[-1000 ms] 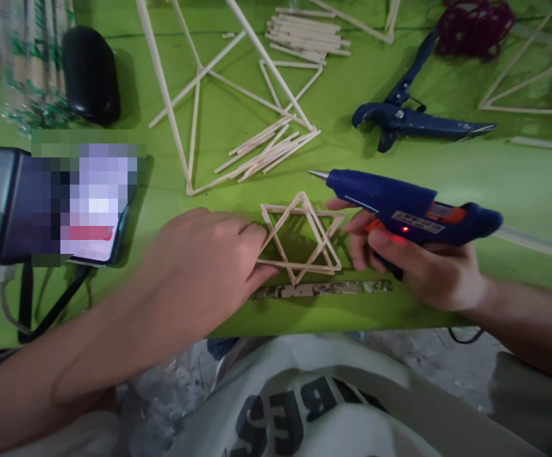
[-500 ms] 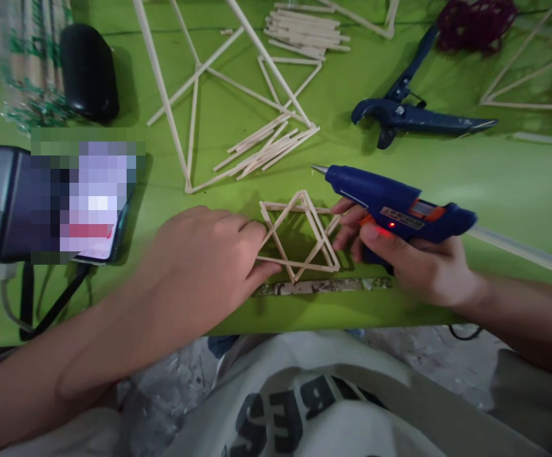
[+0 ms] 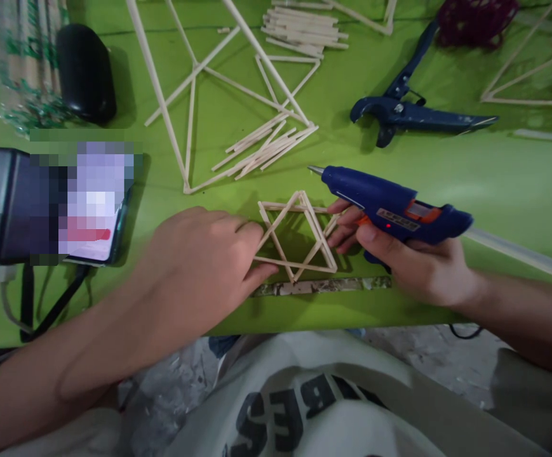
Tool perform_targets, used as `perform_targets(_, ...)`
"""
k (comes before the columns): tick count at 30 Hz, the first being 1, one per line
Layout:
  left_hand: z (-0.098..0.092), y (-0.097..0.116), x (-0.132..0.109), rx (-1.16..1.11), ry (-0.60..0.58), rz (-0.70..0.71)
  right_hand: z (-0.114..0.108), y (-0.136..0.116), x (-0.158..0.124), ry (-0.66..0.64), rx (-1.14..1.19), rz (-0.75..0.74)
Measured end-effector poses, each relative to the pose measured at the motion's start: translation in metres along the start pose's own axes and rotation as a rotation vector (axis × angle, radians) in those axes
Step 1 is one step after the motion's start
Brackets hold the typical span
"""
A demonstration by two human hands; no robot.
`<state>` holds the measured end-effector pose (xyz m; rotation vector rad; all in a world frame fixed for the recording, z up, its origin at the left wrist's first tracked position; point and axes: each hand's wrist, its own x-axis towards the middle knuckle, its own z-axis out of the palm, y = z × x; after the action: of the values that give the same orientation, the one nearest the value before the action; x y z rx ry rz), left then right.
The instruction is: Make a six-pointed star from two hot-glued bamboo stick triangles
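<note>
A small star-shaped frame of thin wooden sticks [image 3: 281, 262] rests near the table's front edge. My left hand [image 3: 204, 254] is closed on its left corner, fingertips partly hidden. My right hand [image 3: 399, 257] is wrapped round a blue glue gun [image 3: 373, 193] with a lit red light. Its metal nozzle points left, above the frame's upper right, and a clear glue stick [image 3: 523, 254] sticks out of its back. The right fingertips are beside the frame's right corner. A mottled flat strip [image 3: 323, 287] lies just below the frame.
Loose sticks [image 3: 261, 152] and a larger stick frame [image 3: 154, 70] lie beyond the hands on the green table [image 3: 342, 317]. A dark blue cutter [image 3: 413, 117] is at upper right. A phone [image 3: 94, 216], black case [image 3: 86, 73] and purple bundle [image 3: 476, 19] also show.
The view has shifted very slightly. Both hands, the glue gun and the small frame keep nearly the same places relative to each other.
</note>
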<state>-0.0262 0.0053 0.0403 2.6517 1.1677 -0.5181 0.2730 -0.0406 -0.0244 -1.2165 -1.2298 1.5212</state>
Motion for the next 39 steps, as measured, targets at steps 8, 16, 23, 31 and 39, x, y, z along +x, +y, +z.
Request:
perform_targets(8, -0.011, 0.006, 0.002, -0.002, -0.083, -0.042, -0.006, -0.001, 0.002, 0.063, -0.101, -0.064)
perform_targets(16, -0.013, 0.006, 0.003, -0.021, -0.074, -0.049, -0.02, 0.001, 0.0, -0.107, -0.179, -0.035)
perform_targets(23, -0.009, 0.006, 0.005, -0.029, -0.08, -0.057, -0.029, -0.002, -0.009, -0.031, -0.29, 0.01)
perform_targets(31, -0.009, 0.004, 0.005, -0.016, -0.107, -0.049, -0.028, 0.002, -0.009, -0.15, -0.098, -0.08)
perform_targets(39, -0.007, 0.003, 0.003, -0.02, -0.071, -0.041, -0.031, 0.008, -0.007, -0.192, -0.098, -0.051)
